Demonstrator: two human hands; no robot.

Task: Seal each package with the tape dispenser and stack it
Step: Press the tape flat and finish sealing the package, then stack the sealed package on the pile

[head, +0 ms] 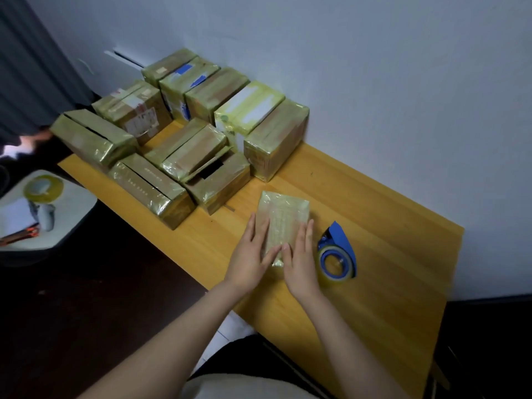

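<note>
A small flat package [283, 217] wrapped in shiny yellowish tape lies on the wooden table [374, 226]. My left hand [253, 251] lies flat on its left side with straight fingers. My right hand [299, 260] presses flat on its near right part. The two index fingertips nearly meet over the package's near end. Just to the right of my right hand, a blue tape dispenser [338, 251] with a roll of clear tape stands on the table, untouched.
Several taped cardboard boxes [178, 151] crowd the far left of the table, some stacked against the white wall, one with an open slot [211, 169]. A white stool [43, 208] at the left holds a tape roll and scissors. Dark floor lies below.
</note>
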